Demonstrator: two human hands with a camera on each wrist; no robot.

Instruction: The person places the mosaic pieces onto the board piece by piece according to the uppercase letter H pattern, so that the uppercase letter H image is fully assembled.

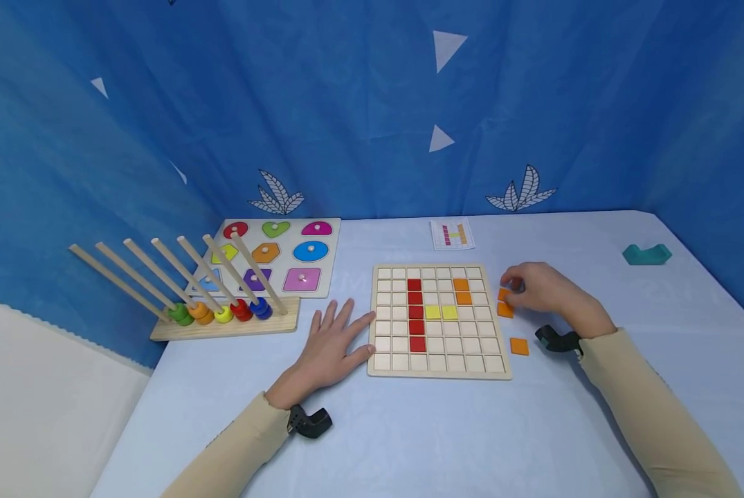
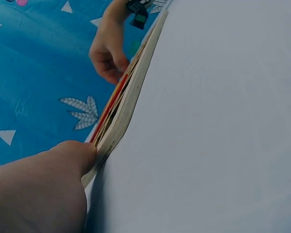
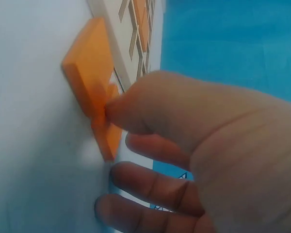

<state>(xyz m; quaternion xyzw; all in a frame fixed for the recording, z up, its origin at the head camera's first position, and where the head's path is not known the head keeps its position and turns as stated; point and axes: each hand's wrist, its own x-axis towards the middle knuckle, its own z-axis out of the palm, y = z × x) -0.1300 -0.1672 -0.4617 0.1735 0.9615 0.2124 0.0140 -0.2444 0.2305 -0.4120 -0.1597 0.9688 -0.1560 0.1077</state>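
My left hand (image 1: 328,353) lies flat with fingers spread at the left edge of a wooden grid board (image 1: 440,371), its thumb on the rim. The left wrist view shows that thumb against the board's side. Red square tiles (image 1: 416,312) form a column on the grid, with yellow tiles (image 1: 441,312) and orange tiles (image 1: 462,291) to their right. Just right of the board, my right hand (image 1: 542,287) pinches an orange tile (image 3: 105,143) with curled fingers, thumb on its face. Another orange tile (image 3: 89,63) lies right beside it. A loose orange tile (image 1: 519,346) sits nearer me.
A pattern card (image 1: 452,234) lies behind the board. To the left stand a wooden peg rack (image 1: 234,326) with coloured rings and a shape puzzle board (image 1: 289,252). A teal curved piece (image 1: 647,255) is at the far right. Blue cloth (image 1: 372,124) hangs behind the table.
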